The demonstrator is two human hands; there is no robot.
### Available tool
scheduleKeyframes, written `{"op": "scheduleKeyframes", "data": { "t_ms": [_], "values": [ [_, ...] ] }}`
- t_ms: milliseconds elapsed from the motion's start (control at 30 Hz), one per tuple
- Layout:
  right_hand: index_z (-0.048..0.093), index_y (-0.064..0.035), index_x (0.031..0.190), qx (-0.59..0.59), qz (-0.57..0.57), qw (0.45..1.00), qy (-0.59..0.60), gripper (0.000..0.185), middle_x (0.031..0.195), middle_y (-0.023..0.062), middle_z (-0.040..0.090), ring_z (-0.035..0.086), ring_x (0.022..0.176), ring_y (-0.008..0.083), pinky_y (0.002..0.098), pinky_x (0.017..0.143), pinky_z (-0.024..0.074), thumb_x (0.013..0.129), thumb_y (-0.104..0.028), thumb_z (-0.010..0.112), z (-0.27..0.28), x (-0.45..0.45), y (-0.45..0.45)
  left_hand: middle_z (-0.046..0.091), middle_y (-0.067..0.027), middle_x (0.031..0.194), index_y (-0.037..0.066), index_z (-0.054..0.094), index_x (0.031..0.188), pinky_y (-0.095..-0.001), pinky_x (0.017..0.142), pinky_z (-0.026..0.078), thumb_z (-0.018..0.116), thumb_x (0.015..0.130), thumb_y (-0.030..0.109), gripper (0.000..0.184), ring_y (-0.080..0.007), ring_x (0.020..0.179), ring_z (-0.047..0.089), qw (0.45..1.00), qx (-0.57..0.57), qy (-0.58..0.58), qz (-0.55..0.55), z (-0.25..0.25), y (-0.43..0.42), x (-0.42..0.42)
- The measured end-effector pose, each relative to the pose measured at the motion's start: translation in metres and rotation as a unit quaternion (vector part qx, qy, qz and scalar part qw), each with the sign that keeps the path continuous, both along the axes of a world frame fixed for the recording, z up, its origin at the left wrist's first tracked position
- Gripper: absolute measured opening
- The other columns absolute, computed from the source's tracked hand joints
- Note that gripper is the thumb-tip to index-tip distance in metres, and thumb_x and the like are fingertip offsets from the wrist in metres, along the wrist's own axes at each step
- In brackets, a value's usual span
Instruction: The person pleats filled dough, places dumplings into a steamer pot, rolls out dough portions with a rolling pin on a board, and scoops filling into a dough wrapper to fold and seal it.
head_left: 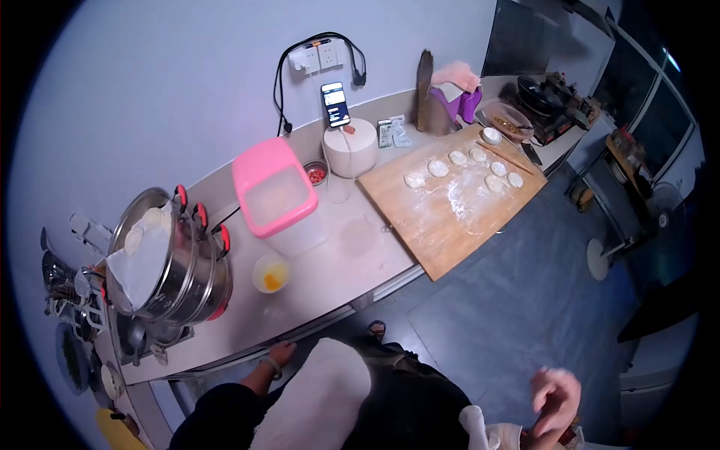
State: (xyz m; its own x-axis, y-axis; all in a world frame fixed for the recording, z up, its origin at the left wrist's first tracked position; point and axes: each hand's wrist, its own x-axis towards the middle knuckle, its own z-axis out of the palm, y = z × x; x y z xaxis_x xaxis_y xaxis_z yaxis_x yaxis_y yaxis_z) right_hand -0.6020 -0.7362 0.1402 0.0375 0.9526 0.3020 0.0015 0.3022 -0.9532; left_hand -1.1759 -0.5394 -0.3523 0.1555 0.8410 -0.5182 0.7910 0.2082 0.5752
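A: Where are the hands?
B: The left hand (281,352) is at the front edge of the tabletop (360,255), nearest a bowl (258,277) with something yellow in it. I can't tell whether its fingers are wrapped on anything. The right hand (556,394) hangs in the air off to the side, fingers bent inward; blur hides whether they meet.
A: And the dough rounds (439,168)?
B: Seven lie on the floury wooden board (427,244), around the far half, beside a thin rolling pin (506,158). Neither hand touches them.
A: How would they handle?
B: Light and soft, I'd judge, easily dented or stretched, perhaps tacky where flour is thin. Best slide fingers under the rim and support the whole underside.
A: The bowl?
B: Likely light, its contents runny; hold it level by the rim.
A: Any writing?
B: The phone (335,105) screen is lit and some packets (386,135) carry green print, but both are too small to read. No brand is legible.
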Motion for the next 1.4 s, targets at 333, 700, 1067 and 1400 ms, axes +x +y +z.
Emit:
{"op": "scheduleKeyframes", "data": {
  "t_ms": [333, 700, 1067, 1400],
  "values": [
    [0.057, 0.0048, 0.123, -0.069, 0.180, 0.964, -0.183, 0.053, 0.071, 0.0046, 0.055, 0.052, 0.060, 0.0234, 0.0401, 0.061, 0.0391, 0.083, -0.026, 0.074, 0.045, 0.026, 0.110, 0.065, -0.0222, 0.107, 0.005, 0.069, 0.103, -0.0441, 0.087, 0.049, 0.049, 0.092, 0.036, 0.039, -0.0406, 0.096, 0.062, 0.966, 0.017, 0.093, -0.240, 0.022, 0.064, 0.094],
    [0.068, -0.0091, 0.087, 0.203, -0.149, 0.952, -0.176, 0.018, 0.081, 0.0030, 0.065, 0.053, 0.067, 0.0177, 0.0336, 0.066, 0.0417, 0.081, -0.025, 0.076, 0.061, 0.170, 0.123, 0.065, -0.0218, 0.107, 0.005, 0.068, 0.105, -0.0434, 0.087, 0.049, 0.049, 0.092, 0.033, 0.036, -0.0397, 0.097, 0.062, 0.946, -0.057, 0.093, -0.306, 0.004, 0.179, 0.226],
    [0.060, -0.0056, 0.089, 0.414, 0.134, 0.892, -0.123, 0.020, 0.075, 0.0035, 0.059, 0.057, 0.070, 0.0252, 0.0385, 0.070, 0.0418, 0.083, -0.024, 0.063, 0.097, 0.294, 0.214, 0.065, -0.0214, 0.106, 0.005, 0.066, 0.107, -0.0426, 0.087, 0.049, 0.049, 0.093, 0.031, 0.034, -0.0388, 0.097, 0.062, 0.924, -0.070, 0.044, -0.373, 0.039, 0.240, 0.567],
    [0.054, -0.0075, 0.075, 0.342, 0.264, 0.887, -0.164, 0.028, 0.071, 0.0050, 0.057, 0.058, 0.072, 0.0257, 0.0406, 0.072, 0.0416, 0.088, -0.031, 0.047, 0.087, 0.401, 0.210, 0.065, -0.0211, 0.106, 0.006, 0.066, 0.109, -0.0419, 0.088, 0.049, 0.050, 0.094, 0.028, 0.031, -0.0379, 0.097, 0.063, 0.925, -0.078, 0.020, -0.371, 0.053, 0.244, 0.707]
  ]
}}
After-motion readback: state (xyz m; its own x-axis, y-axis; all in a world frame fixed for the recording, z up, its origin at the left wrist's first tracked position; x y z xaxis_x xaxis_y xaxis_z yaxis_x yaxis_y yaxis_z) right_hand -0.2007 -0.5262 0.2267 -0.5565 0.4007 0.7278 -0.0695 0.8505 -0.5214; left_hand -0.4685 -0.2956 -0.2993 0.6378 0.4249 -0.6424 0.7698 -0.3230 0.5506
